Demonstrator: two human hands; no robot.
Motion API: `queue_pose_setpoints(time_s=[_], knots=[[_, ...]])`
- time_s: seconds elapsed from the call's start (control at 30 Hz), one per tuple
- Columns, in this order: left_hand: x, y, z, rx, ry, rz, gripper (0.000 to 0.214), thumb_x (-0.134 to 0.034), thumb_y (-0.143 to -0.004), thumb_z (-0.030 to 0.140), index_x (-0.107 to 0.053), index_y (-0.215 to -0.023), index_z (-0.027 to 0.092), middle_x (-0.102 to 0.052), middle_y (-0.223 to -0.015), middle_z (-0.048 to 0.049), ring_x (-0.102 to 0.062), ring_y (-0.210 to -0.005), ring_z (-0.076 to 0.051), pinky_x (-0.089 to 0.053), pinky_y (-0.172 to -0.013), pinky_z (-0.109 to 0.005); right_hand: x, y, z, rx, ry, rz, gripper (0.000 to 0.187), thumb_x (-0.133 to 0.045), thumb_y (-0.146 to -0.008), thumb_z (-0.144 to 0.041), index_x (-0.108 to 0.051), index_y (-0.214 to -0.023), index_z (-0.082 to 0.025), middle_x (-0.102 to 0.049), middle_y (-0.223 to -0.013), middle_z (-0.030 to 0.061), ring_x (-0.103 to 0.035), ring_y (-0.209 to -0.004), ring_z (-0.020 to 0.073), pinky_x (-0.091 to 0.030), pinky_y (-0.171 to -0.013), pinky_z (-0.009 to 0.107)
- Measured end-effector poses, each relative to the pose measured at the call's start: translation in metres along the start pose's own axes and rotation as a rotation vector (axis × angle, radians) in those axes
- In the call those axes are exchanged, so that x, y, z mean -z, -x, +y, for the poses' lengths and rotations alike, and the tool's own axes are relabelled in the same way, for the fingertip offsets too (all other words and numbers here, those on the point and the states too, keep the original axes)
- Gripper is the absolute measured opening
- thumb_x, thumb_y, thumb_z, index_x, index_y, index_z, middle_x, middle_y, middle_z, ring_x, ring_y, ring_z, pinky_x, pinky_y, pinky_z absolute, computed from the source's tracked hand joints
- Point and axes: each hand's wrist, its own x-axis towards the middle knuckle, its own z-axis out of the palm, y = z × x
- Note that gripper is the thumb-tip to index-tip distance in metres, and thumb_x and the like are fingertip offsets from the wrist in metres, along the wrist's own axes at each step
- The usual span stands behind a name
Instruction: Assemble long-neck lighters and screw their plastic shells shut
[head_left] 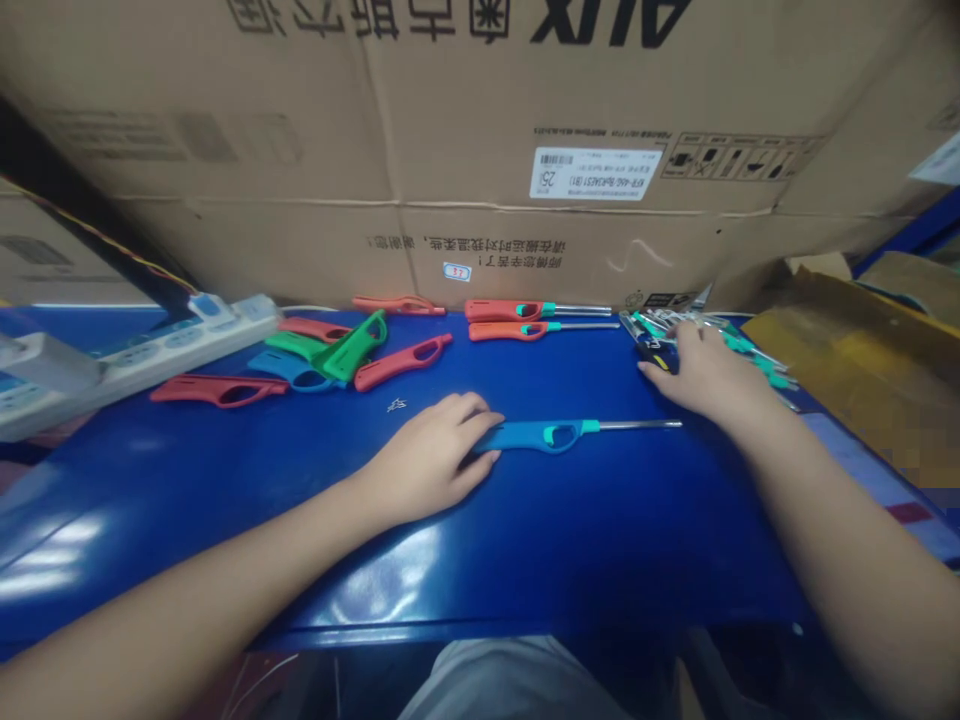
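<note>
My left hand [442,450] is closed around the rear end of a blue gas lighter [525,436], which lies on the table with its metal tube pointing right. A turquoise trigger and collar show on it. On the right, my right hand [709,370] reaches to a pile of turquoise and metal lighter inner parts [739,340]. Between its thumb and bent fingers is a black-and-yellow tool handle [660,358]; the fingertips are partly hidden. Two assembled lighters, one red [502,309] and one orange [506,329], lie side by side behind my left hand.
Several loose lighter shells, among them a green shell [352,350] and a red shell [217,389], lie at the left. Small screws [396,405] rest nearby. A white power strip [150,355] runs along the left. A cardboard sheet [315,120] stands behind; yellow packaging [847,370] is at right.
</note>
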Motion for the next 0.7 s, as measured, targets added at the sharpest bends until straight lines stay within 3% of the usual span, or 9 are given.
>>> queue_pose_setpoints(time_s=[0.1, 0.17, 0.27, 0.3, 0.33, 0.37, 0.43, 0.57, 0.7], knots=[[-0.001, 0.0, 0.005, 0.022, 0.034, -0.018, 0.041, -0.053, -0.099, 0.029, -0.058, -0.137, 0.015, -0.06, -0.122, -0.0129, -0.059, -0.111, -0.028, -0.055, -0.097, -0.045, -0.001, -0.008, 0.005, -0.074, 0.011, -0.189, 0.061, -0.062, -0.088, -0.045, -0.054, -0.134, -0.006, -0.069, -0.11, 0.0266, -0.067, -0.093, 0.0414, -0.049, -0.072, 0.045], [-0.001, 0.0, 0.007, 0.02, 0.056, -0.03, 0.043, -0.054, -0.098, 0.028, -0.057, -0.139, 0.014, -0.058, -0.123, -0.0132, -0.058, -0.112, -0.028, -0.054, -0.099, -0.045, 0.004, -0.009, 0.006, -0.081, -0.072, -0.142, 0.059, -0.063, -0.086, -0.041, -0.056, -0.135, -0.009, -0.072, -0.098, 0.0207, -0.068, -0.087, 0.0376, -0.048, -0.071, 0.042], [-0.001, 0.0, 0.007, 0.006, 0.081, -0.044, 0.045, -0.053, -0.098, 0.026, -0.056, -0.14, 0.012, -0.057, -0.124, -0.0142, -0.057, -0.115, -0.029, -0.052, -0.103, -0.045, 0.02, -0.003, 0.002, -0.116, -0.225, 0.097, 0.045, -0.062, -0.085, -0.035, -0.066, -0.125, -0.015, -0.072, -0.09, 0.0153, -0.067, -0.085, 0.0336, -0.048, -0.073, 0.043], [-0.001, 0.0, 0.007, 0.001, 0.089, -0.044, 0.045, -0.053, -0.098, 0.026, -0.056, -0.141, 0.011, -0.057, -0.125, -0.0146, -0.056, -0.115, -0.029, -0.052, -0.104, -0.045, 0.027, 0.001, -0.003, -0.123, -0.28, 0.202, 0.038, -0.062, -0.085, -0.032, -0.07, -0.118, -0.017, -0.071, -0.088, 0.013, -0.066, -0.084, 0.031, -0.049, -0.075, 0.042], [-0.001, 0.0, 0.007, -0.004, 0.097, -0.043, 0.045, -0.052, -0.098, 0.026, -0.056, -0.141, 0.011, -0.056, -0.125, -0.0148, -0.056, -0.116, -0.029, -0.051, -0.105, -0.045, 0.033, 0.005, -0.008, -0.066, -0.46, 0.404, 0.028, -0.066, -0.083, -0.03, -0.074, -0.106, -0.018, -0.07, -0.083, 0.0114, -0.065, -0.079, 0.0285, -0.049, -0.076, 0.042], [-0.002, 0.0, 0.007, -0.009, 0.106, -0.04, 0.045, -0.052, -0.098, 0.025, -0.055, -0.141, 0.011, -0.056, -0.125, -0.015, -0.056, -0.116, -0.029, -0.051, -0.105, -0.045, 0.039, 0.01, -0.016, -0.031, -0.54, 0.492, 0.021, -0.065, -0.086, -0.033, -0.074, -0.1, -0.021, -0.069, -0.084, 0.0093, -0.064, -0.076, 0.0253, -0.05, -0.075, 0.041], [-0.003, 0.0, 0.008, -0.019, 0.128, -0.038, 0.046, -0.051, -0.099, 0.025, -0.055, -0.142, 0.01, -0.057, -0.125, -0.015, -0.056, -0.116, -0.029, -0.051, -0.105, -0.044, 0.048, 0.02, -0.035, 0.053, -0.68, 0.553, 0.018, -0.065, -0.089, -0.037, -0.074, -0.096, -0.023, -0.07, -0.085, 0.0076, -0.062, -0.071, 0.022, -0.05, -0.068, 0.037], [-0.007, -0.001, 0.012, -0.059, 0.17, -0.039, 0.048, -0.056, -0.093, 0.024, -0.058, -0.14, 0.011, -0.059, -0.122, -0.0137, -0.058, -0.113, -0.028, -0.052, -0.102, -0.042, 0.047, 0.04, -0.086, 0.412, -1.038, 0.238, 0.022, -0.069, -0.09, -0.04, -0.072, -0.103, -0.023, -0.061, -0.065, -0.0011, -0.054, -0.05, 0.0138, -0.046, -0.05, 0.029], [-0.009, 0.001, 0.013, -0.096, 0.148, -0.033, 0.049, -0.058, -0.091, 0.026, -0.059, -0.138, 0.011, -0.062, -0.121, -0.0144, -0.06, -0.111, -0.03, -0.053, -0.101, -0.045, 0.031, 0.055, -0.134, 0.571, -1.191, -0.078, 0.026, -0.067, -0.093, -0.038, -0.068, -0.113, -0.022, -0.068, -0.082, 0.0007, -0.062, -0.057, 0.0127, -0.052, -0.053, 0.027]])
